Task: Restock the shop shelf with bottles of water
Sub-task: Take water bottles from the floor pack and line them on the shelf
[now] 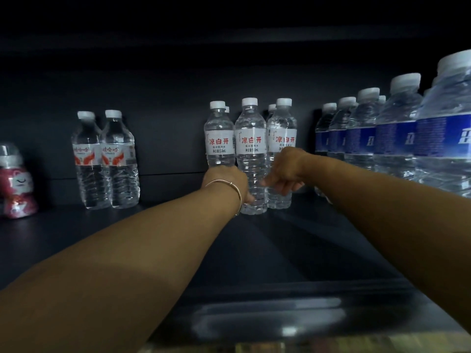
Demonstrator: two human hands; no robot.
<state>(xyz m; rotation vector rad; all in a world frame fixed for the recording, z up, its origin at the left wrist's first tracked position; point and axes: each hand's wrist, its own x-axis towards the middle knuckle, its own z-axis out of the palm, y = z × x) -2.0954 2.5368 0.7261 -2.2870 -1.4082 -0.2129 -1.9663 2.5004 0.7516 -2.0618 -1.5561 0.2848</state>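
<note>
— Reaching deep into the dark shelf [280, 240], a person sets a water bottle [251, 159] upright in the middle of a small cluster at the back. See how both arms go in together?

— Yes. What has each hand got?

— The left hand [226, 183], bracelet [235, 193] on the wrist, is against the bottle's lower left side. Its fingers are hidden behind hand and bottle, so I cannot tell whether that grip is closed round it or merely steadying. The right hand [284, 171] has its fingers curled, the tips at the bottle's lower right side; it looks like a light pinch, in my judgement, to square the bottle between its neighbours.

— And the labels face out?

— They do, which would be why the hands work low, under the label. All three front bottles read 凉白开 in red, with smaller print below that seems to say 550mL. More white caps show behind them.

— Other stock?

— Well apart to the left stand two bottles with red-and-white labels [107, 159], the script too blurred to read. Further left is a pink bottle with a cartoon face [16, 184]. Along the right runs a row of blue-labelled water bottles [397, 138], white lettering only partly in view.

— So brands are kept in blocks?

— It appears so, with bare shelf in front left to fill.
</note>
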